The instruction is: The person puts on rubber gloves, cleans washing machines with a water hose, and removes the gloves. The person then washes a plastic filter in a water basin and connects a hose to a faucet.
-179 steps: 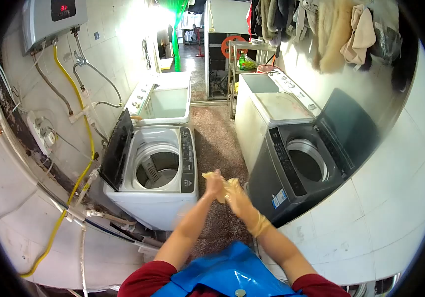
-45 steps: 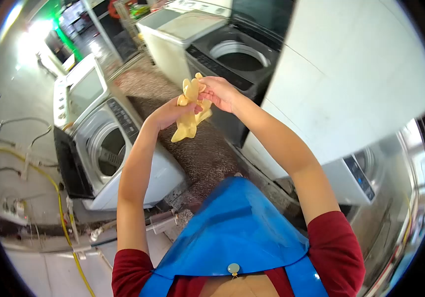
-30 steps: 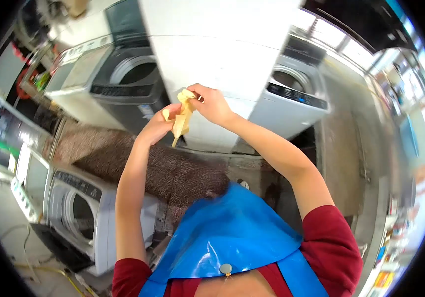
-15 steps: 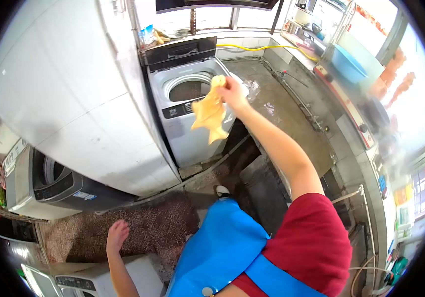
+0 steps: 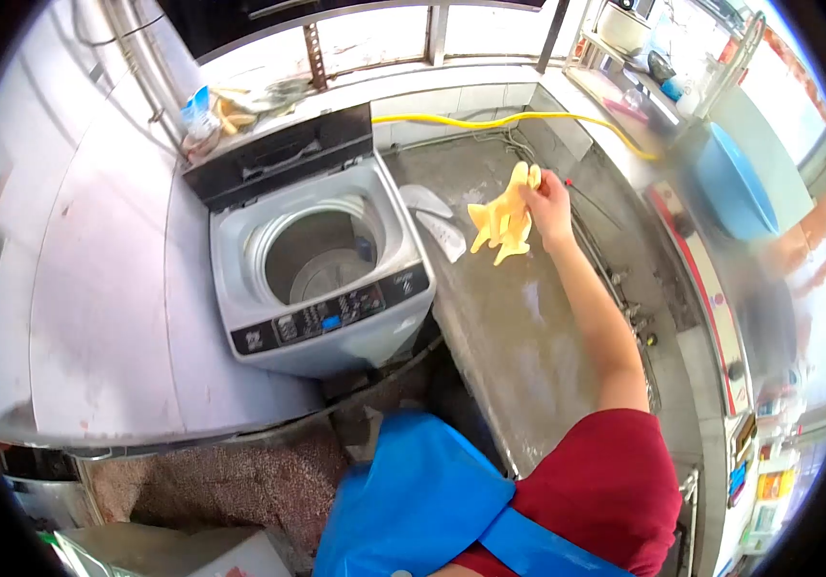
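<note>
My right hand (image 5: 551, 207) is closed on a pair of yellow rubber gloves (image 5: 506, 213), pinched near one end with the fingers dangling. The gloves hang in the air over a wet concrete basin (image 5: 519, 327), apart from its surface. To their left stands a top-loading washing machine (image 5: 326, 332) with its dark lid (image 5: 283, 159) raised and its tub (image 5: 321, 260) showing. Two pale, perforated plastic pieces (image 5: 444, 236) lie beside the machine, at the basin's left side. My left hand is out of view.
A yellow hose (image 5: 490, 122) runs along the back ledge. Pipes and taps (image 5: 632, 313) line the basin's right side. A blue plastic tub (image 5: 735, 183) stands by a stove edge (image 5: 706, 288) at right. White-tiled wall (image 5: 95, 288) rises on the left.
My right hand has carried the gloves rightward, from in front of the washing machine to over the basin. The view has shifted closer to the machine. My left hand has left the view.
</note>
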`<action>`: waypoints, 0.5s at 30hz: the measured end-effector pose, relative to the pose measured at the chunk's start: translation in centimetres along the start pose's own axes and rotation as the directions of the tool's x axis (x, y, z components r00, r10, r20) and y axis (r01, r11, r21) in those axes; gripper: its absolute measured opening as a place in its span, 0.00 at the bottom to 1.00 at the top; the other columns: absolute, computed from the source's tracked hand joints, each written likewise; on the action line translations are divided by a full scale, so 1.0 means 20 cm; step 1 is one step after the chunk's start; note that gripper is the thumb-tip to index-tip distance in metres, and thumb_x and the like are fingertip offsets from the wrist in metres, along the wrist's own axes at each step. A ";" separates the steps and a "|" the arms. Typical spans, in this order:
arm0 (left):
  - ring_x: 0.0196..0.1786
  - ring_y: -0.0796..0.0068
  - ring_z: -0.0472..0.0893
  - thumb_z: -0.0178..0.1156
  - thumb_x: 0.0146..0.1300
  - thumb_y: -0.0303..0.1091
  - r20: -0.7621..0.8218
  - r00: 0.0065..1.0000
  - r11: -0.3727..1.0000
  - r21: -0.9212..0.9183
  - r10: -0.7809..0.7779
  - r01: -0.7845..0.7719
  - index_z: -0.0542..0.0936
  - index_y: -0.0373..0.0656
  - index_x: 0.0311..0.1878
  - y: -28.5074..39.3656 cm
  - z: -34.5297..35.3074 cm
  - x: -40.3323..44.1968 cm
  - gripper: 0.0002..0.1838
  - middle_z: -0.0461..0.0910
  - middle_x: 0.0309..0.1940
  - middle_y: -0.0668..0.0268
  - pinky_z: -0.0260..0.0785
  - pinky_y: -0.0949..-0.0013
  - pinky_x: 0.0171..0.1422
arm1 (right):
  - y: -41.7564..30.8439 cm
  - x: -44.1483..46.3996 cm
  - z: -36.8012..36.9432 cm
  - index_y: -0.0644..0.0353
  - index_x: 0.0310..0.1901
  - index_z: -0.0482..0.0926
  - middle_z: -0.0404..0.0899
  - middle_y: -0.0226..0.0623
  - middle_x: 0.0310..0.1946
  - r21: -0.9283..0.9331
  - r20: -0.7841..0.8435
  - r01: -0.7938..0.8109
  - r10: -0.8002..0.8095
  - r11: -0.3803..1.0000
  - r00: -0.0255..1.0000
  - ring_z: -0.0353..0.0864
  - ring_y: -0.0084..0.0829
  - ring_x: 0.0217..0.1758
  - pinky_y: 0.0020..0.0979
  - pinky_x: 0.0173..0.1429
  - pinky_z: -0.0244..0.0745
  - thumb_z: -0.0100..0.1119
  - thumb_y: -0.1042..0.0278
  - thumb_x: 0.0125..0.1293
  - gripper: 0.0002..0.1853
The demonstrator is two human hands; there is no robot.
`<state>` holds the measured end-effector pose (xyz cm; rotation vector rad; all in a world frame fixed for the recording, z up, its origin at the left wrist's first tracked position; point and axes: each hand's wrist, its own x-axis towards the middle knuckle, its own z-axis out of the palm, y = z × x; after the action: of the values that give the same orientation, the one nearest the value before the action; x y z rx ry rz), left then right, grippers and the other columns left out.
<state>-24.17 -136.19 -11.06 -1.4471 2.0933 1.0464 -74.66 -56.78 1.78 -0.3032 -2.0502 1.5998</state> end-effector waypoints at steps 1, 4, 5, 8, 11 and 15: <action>0.72 0.53 0.55 0.43 0.63 0.64 0.000 1.000 0.994 0.109 0.008 -0.008 0.57 0.42 0.70 0.10 0.06 -0.06 0.41 0.57 0.69 0.53 0.46 0.55 0.74 | 0.04 0.05 -0.01 0.65 0.46 0.73 0.76 0.28 0.31 0.017 -0.003 -0.037 0.037 0.999 0.999 0.73 0.18 0.30 0.22 0.35 0.69 0.58 0.76 0.58 0.14; 0.71 0.53 0.56 0.43 0.63 0.62 0.016 0.999 0.939 0.343 0.032 -0.036 0.57 0.42 0.69 0.37 0.20 -0.18 0.40 0.57 0.69 0.52 0.46 0.56 0.74 | 0.19 0.28 -0.03 0.66 0.46 0.73 0.76 0.29 0.32 0.041 0.004 -0.077 0.077 0.996 0.997 0.74 0.18 0.32 0.22 0.37 0.70 0.58 0.77 0.58 0.14; 0.71 0.53 0.56 0.43 0.63 0.62 0.023 0.999 0.920 0.390 0.038 -0.043 0.58 0.42 0.69 0.42 0.23 -0.21 0.40 0.58 0.69 0.52 0.46 0.56 0.74 | 0.23 0.36 -0.03 0.66 0.46 0.73 0.76 0.29 0.32 0.045 0.003 -0.061 0.061 0.997 0.998 0.74 0.18 0.32 0.22 0.37 0.70 0.58 0.77 0.58 0.14; 0.71 0.53 0.56 0.43 0.64 0.61 0.037 0.998 0.874 0.482 0.050 -0.062 0.58 0.41 0.69 0.58 0.29 -0.26 0.39 0.58 0.68 0.52 0.46 0.56 0.74 | 0.35 0.64 0.00 0.66 0.46 0.73 0.76 0.28 0.32 0.039 -0.007 -0.011 0.011 0.999 1.000 0.74 0.17 0.31 0.21 0.36 0.70 0.57 0.76 0.58 0.13; 0.71 0.53 0.57 0.44 0.64 0.60 0.043 0.998 0.841 0.537 0.051 -0.066 0.59 0.40 0.68 0.66 0.32 -0.28 0.38 0.59 0.68 0.51 0.47 0.57 0.74 | 0.40 1.04 0.03 0.66 0.45 0.74 0.78 0.33 0.31 -0.128 -0.004 0.004 -0.004 0.992 1.000 0.77 0.22 0.30 0.24 0.35 0.71 0.61 0.70 0.56 0.16; 0.71 0.53 0.57 0.44 0.65 0.58 0.043 0.999 0.814 0.579 0.031 -0.051 0.60 0.40 0.68 0.72 0.37 -0.31 0.37 0.60 0.67 0.51 0.47 0.57 0.74 | 0.33 1.55 0.17 0.69 0.48 0.72 0.80 0.45 0.37 -0.173 0.007 -0.010 0.012 0.985 1.000 0.81 0.34 0.38 0.29 0.40 0.75 0.64 0.62 0.52 0.25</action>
<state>-35.69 -124.02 -6.58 -1.0653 2.1606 0.3647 -103.43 -43.18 3.04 -0.3709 -2.2015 1.4336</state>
